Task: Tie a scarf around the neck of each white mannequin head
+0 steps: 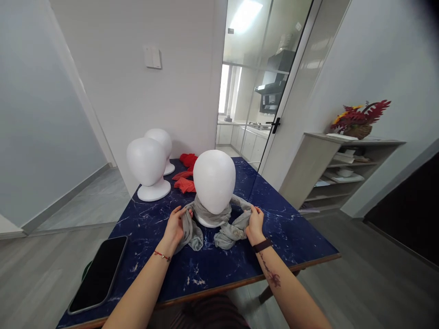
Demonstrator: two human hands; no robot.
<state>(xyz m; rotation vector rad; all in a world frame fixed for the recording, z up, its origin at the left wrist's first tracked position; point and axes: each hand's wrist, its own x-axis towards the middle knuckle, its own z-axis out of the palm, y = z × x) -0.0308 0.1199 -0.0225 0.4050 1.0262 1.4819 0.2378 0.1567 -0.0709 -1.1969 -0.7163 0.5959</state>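
A white foam mannequin head [214, 179] stands upright on the table in front of me. A thin grey scarf [229, 234] is wrapped around its neck, and both loose ends come out to the sides and trail onto the table. At the neck's left, my left hand [175, 225] pinches one part of the scarf between thumb and fingers. My right hand [255, 225] grips the other part on the right side. The base of the head is partly covered by the scarf.
Two more white mannequin heads, a nearer one [147, 164] and one behind it, stand at the back left. Red cloths [185, 183] lie beside them. A black tablet-like device [99, 274] rests at the left edge of the blue marbled table [281, 233]. A shelf [329, 155] stands right.
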